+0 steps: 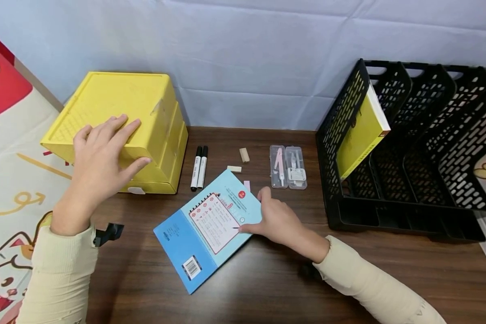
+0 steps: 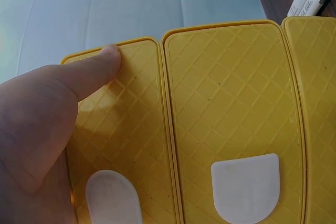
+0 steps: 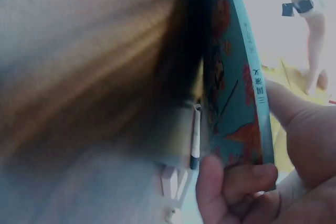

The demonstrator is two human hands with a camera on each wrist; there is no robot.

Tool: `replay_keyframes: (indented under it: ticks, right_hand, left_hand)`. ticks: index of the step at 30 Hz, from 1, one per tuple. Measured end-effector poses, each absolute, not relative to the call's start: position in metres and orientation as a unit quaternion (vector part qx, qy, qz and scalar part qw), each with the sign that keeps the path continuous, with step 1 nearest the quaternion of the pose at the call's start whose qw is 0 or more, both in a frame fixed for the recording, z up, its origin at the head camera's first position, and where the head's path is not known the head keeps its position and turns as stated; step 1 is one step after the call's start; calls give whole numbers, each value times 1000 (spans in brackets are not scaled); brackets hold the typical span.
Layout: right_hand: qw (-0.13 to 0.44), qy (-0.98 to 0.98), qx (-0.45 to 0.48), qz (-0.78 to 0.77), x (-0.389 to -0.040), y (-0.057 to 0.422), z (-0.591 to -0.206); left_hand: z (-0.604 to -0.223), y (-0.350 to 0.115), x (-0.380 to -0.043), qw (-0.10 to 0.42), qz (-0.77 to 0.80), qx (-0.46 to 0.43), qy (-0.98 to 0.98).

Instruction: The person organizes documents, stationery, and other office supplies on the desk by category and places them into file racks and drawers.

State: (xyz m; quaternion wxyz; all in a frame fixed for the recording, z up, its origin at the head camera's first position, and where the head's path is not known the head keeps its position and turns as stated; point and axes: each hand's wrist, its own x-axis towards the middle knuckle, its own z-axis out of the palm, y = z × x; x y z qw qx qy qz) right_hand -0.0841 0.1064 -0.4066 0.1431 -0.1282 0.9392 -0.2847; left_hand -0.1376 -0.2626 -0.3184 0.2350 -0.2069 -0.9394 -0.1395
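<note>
A blue book [image 1: 196, 245] lies in the middle of the dark table, tilted up in the right wrist view. My right hand [image 1: 283, 222] grips its right edge, thumb on top and fingers [image 3: 247, 182] on the underside, where a coloured picture shows. My left hand [image 1: 101, 157] rests on the front top edge of a yellow drawer box [image 1: 125, 94], fingers spread. In the left wrist view its thumb [image 2: 97, 72] lies against the top drawer's front, and white pull tabs [image 2: 247, 187] show on the drawers.
Behind the book lie two markers [image 1: 199, 167], two small erasers [image 1: 244, 155] and a compass set in a clear case [image 1: 288, 167]. A black file rack [image 1: 409, 216] on the right holds a yellow book [image 1: 360, 135] upright in its leftmost slot.
</note>
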Motion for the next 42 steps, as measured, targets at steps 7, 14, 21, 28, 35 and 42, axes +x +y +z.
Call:
replay_keyframes:
  ticks: [7, 14, 21, 28, 35, 42]
  right_hand:
    - [63, 905, -209, -366, -92, 123, -392]
    - [-11, 879, -255, -403, -94, 136, -378]
    - [-51, 879, -305, -363, -94, 150, -352]
    - [-86, 881, -352, -303, -93, 171, -332]
    - [-126, 874, -386, -266, -92, 188, -317]
    - [-191, 868, -394, -234, -93, 200, -309]
  left_hand:
    - [-319, -263, -138, 239, -140, -209, -938]
    - [-319, -264, -139, 236, -139, -209, -939]
    - [-319, -263, -139, 233, -139, -203, -941]
    - [-319, -263, -138, 238, -144, -205, -938]
    - [-320, -263, -139, 243, -143, -205, -937]
    - [-320, -263, -139, 237, -142, -202, -940]
